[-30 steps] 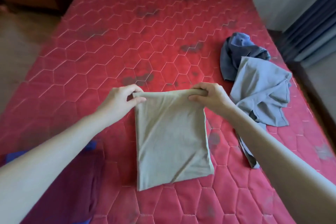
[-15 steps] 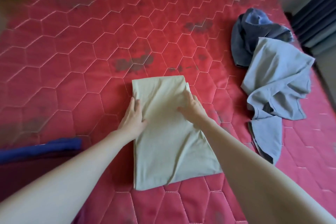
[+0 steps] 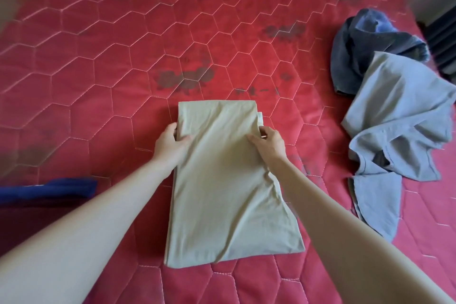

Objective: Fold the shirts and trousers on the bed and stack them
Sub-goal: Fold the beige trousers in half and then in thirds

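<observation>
Gripping the beige folded garment (image 3: 229,180) at its two long edges, the left hand (image 3: 170,144) and right hand (image 3: 269,143) each pinch the cloth, thumb on top, fingers tucked under. It lies on the red quilted bed (image 3: 98,81) as a tidy, slightly creased rectangle, so one more fold seems likely. Well apart at the right, a light blue shirt (image 3: 399,131) and a dark blue garment (image 3: 357,52) lie crumpled, still unfolded. Folded blue clothing (image 3: 47,190) sits at the left edge, probably the stack.
</observation>
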`<state>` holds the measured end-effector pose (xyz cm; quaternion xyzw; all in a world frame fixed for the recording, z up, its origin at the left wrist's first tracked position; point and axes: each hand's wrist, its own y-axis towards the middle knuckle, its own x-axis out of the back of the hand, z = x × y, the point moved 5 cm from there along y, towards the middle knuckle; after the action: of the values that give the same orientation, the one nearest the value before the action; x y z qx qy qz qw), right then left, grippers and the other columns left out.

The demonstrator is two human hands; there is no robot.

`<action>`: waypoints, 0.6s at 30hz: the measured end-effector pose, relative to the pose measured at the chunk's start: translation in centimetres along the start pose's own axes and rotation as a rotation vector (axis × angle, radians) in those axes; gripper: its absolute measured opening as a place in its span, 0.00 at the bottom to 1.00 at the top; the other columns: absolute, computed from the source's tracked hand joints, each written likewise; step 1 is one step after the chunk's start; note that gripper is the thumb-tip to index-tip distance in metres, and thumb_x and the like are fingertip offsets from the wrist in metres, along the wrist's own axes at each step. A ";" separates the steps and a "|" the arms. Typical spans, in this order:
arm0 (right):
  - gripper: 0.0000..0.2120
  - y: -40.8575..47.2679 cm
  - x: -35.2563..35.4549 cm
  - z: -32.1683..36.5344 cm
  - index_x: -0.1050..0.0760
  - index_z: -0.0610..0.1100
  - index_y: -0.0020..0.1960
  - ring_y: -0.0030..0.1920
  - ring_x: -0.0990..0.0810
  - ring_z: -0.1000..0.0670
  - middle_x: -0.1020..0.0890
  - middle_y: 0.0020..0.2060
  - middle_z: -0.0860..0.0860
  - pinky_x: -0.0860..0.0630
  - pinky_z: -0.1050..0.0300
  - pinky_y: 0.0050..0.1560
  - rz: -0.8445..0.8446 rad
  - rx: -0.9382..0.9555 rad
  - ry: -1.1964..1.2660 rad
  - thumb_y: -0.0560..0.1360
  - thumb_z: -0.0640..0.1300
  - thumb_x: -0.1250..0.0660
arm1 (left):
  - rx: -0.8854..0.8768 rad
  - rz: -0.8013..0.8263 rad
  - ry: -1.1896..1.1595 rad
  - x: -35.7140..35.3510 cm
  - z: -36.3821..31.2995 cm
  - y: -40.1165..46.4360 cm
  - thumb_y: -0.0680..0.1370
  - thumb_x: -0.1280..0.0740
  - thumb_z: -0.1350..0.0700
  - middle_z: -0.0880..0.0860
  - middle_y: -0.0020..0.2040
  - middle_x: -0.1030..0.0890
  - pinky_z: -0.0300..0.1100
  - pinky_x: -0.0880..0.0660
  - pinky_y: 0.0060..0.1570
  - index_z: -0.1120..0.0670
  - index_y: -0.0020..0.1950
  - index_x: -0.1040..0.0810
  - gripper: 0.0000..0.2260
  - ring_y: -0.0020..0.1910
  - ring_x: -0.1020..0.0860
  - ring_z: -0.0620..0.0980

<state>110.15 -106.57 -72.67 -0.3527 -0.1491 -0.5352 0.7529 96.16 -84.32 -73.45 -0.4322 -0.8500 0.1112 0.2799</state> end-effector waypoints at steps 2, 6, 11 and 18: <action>0.21 0.8 -0.1 0.5 0.25 0.45 0.64 0.55 0.21 0.46 0.23 0.58 0.46 0.24 0.47 0.59 0.003 0.013 0.061 0.72 0.47 0.28 | 0.015 0.005 -0.068 0.0 -0.4 1.1 0.76 0.33 0.57 0.53 0.56 0.19 0.53 0.24 0.59 0.54 0.62 0.24 0.14 0.54 0.20 0.53; 0.24 2.1 -0.5 1.2 0.25 0.48 0.64 0.54 0.22 0.48 0.24 0.57 0.46 0.24 0.48 0.59 -0.001 0.018 0.104 0.70 0.48 0.26 | 0.054 -0.030 -0.178 -0.5 -0.9 3.2 0.77 0.33 0.60 0.56 0.56 0.19 0.54 0.23 0.58 0.57 0.61 0.24 0.13 0.54 0.19 0.55; 0.22 3.9 -0.9 2.3 0.23 0.44 0.59 0.55 0.21 0.46 0.22 0.56 0.44 0.23 0.46 0.58 0.016 -0.030 0.232 0.67 0.46 0.23 | 0.008 -0.103 -0.304 -0.5 -1.7 4.2 0.76 0.32 0.63 0.52 0.57 0.18 0.45 0.22 0.54 0.55 0.66 0.26 0.18 0.52 0.19 0.48; 0.24 3.5 -0.2 2.5 0.27 0.46 0.60 0.46 0.18 0.53 0.19 0.47 0.50 0.20 0.55 0.48 0.102 -0.015 0.417 0.67 0.42 0.23 | -0.093 -0.069 -0.348 0.4 -2.8 2.2 0.76 0.31 0.59 0.44 0.49 0.16 0.37 0.21 0.47 0.44 0.60 0.26 0.15 0.49 0.17 0.42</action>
<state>113.65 -104.05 -72.29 -0.2472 0.0318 -0.5587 0.7910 99.07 -82.83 -71.92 -0.3895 -0.9042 0.1352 0.1118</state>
